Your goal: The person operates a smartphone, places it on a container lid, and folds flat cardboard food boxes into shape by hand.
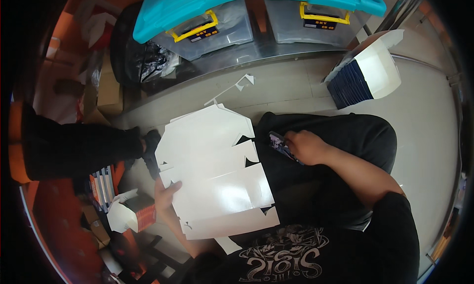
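Observation:
A flat, white die-cut cardboard box blank [212, 160] lies across my lap, with the edges of at least one more sheet showing beneath it. My left hand [169, 191] grips its left edge, thumb on top and fingers hidden underneath. Over my right thigh, my right hand [307, 146] is closed around a smartphone [284, 145], whose dark, patterned face is partly covered by the fingers. A thin white cardboard offcut [229, 89] lies on the floor just beyond the sheets.
Two clear storage bins [212, 34] with turquoise lids stand on a metal shelf ahead. Nested dark blue cartons [350, 84] sit at the far right, and red nested cartons [140, 215] at the near left. Another person's dark-clothed leg [89, 148] reaches in from the left.

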Motion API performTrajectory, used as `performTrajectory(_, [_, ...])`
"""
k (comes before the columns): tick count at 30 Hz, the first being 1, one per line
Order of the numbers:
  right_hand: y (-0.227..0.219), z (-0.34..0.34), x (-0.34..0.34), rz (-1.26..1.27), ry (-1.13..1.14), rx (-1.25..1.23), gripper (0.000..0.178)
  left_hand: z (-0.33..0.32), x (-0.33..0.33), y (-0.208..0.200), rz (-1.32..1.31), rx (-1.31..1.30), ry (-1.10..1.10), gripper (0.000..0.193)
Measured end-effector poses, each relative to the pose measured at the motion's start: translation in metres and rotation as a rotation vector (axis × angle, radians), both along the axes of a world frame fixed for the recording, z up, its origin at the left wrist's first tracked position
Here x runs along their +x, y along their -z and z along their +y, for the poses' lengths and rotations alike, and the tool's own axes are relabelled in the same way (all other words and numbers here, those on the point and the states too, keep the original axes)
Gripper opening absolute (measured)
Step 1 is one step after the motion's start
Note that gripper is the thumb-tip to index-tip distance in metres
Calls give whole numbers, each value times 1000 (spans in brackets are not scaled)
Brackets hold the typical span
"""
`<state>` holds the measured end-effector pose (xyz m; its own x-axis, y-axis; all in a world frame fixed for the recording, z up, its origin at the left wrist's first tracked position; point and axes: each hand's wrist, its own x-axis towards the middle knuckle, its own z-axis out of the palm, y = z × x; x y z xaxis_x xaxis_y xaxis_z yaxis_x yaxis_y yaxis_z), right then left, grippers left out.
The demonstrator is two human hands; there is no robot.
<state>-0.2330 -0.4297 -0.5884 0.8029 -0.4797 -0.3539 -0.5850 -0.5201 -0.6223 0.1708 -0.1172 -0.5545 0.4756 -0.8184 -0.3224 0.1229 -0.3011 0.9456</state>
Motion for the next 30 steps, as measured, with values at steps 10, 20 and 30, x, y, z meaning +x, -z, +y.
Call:
performTrajectory(10, [-61,-34,-33,-883,619,1285,26,3,-10,-15,-67,25,-68,62])
performTrajectory(20, [-106,-19,-66,-1021,133,1403,117,-100,-116,-50,-105,38,74,58])
performTrajectory(30, [-118,-12,-78,-1151,115,1181,85,-142,-142,-46,-77,63,440,43])
